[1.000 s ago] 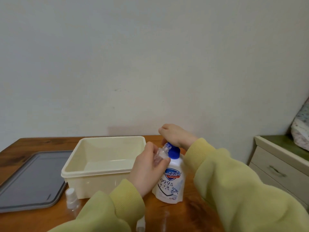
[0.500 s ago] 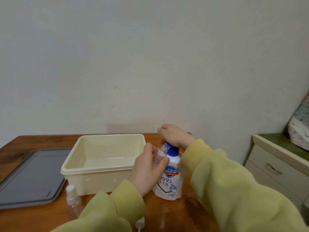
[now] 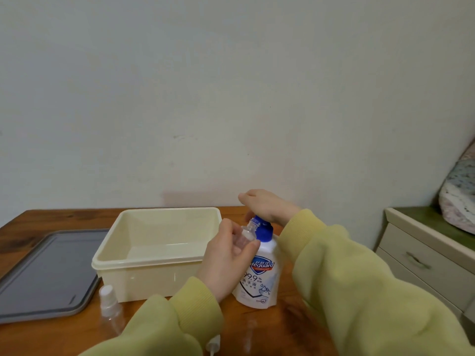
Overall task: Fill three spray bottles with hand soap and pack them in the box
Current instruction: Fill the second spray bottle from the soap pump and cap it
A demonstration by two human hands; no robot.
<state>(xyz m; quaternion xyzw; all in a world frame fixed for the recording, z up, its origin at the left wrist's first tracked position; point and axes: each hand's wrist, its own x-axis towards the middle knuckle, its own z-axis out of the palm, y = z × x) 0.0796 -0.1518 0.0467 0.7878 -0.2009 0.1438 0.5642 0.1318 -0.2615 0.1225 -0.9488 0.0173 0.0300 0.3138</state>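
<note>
While a brown wooden table (image 3: 46,222) meets a pale wall, beside the cream box (image 3: 156,255) the left hand (image 3: 226,263) pinches a clear spray bottle (image 3: 245,235); the right hand (image 3: 267,206) presses flat on the soap bottle (image 3: 259,276) pump.

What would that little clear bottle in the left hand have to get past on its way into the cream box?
Nothing visible blocks it. The left hand holds the clear bottle at the soap dispenser, just right of the cream box. The box is open on top and looks empty; only its right wall lies between them.
</note>
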